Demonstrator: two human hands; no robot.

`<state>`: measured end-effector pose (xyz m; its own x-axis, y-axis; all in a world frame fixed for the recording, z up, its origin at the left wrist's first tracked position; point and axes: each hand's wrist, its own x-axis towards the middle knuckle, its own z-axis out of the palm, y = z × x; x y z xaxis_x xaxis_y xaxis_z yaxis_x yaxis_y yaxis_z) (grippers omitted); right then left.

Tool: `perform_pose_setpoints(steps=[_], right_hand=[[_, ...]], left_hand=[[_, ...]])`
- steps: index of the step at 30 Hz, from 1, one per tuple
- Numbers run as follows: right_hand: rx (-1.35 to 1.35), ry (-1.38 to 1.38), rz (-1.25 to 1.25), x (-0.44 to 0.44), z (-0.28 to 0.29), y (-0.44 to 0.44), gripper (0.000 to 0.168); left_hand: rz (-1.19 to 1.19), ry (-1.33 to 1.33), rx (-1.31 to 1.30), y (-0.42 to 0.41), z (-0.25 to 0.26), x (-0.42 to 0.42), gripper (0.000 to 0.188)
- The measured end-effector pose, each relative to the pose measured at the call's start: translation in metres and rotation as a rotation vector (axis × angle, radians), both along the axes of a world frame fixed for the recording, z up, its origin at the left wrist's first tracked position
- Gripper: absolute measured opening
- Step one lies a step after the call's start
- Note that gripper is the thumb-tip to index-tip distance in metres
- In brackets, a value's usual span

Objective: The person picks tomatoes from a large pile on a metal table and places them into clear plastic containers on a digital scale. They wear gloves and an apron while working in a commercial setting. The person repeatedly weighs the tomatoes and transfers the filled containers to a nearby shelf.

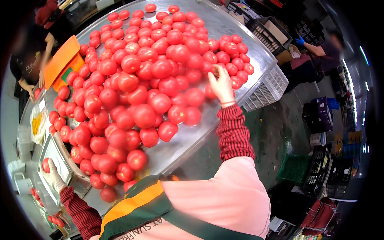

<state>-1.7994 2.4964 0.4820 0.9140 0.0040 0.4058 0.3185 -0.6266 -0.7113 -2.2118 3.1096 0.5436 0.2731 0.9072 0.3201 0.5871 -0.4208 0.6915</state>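
A large heap of red tomatoes (pixel 144 115) covers much of a stainless steel table (pixel 192 141). On the left, my left hand (pixel 54 177) is shut on a single tomato (pixel 46 165), above a shallow metal tray (pixel 63 156) that looks like a scale's pan. My right hand (pixel 222 84) reaches over the right side of the heap, beside a smaller cluster of tomatoes (pixel 237 63). Its thumb and fingers are apart and bent, with no tomato visibly between them. Some tomatoes under its palm are hidden.
An orange plastic crate (pixel 63 64) stands at the table's left edge, near a person (pixel 30 66). White ventilated crates (pixel 265 90) sit below the right edge. Another person with a blue glove (pixel 300 40) works by dark crates (pixel 268 33). A plastic bag (pixel 38 123) lies left.
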Motion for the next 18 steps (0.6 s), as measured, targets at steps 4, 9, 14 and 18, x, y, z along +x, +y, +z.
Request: perform_pose_setpoints(steps=[4,9,14,18], right_hand=[[-0.244,0.033,-0.024,0.059,-0.007,-0.002,0.054],[-0.657,0.102,-0.031,0.067,-0.027,-0.004,0.062],[-0.818,0.121,-0.161,0.067,-0.018,0.020,0.050],[-0.605,0.163,-0.188,0.049,-0.005,0.006,0.055]], left_hand=[[0.019,0.303,0.079,0.044,-0.052,-0.039,0.071],[-0.053,0.230,0.170,0.032,-0.059,-0.043,0.072],[-0.021,0.265,0.204,0.025,-0.056,-0.037,0.071],[-0.036,0.258,0.168,0.030,-0.054,-0.041,0.071]])
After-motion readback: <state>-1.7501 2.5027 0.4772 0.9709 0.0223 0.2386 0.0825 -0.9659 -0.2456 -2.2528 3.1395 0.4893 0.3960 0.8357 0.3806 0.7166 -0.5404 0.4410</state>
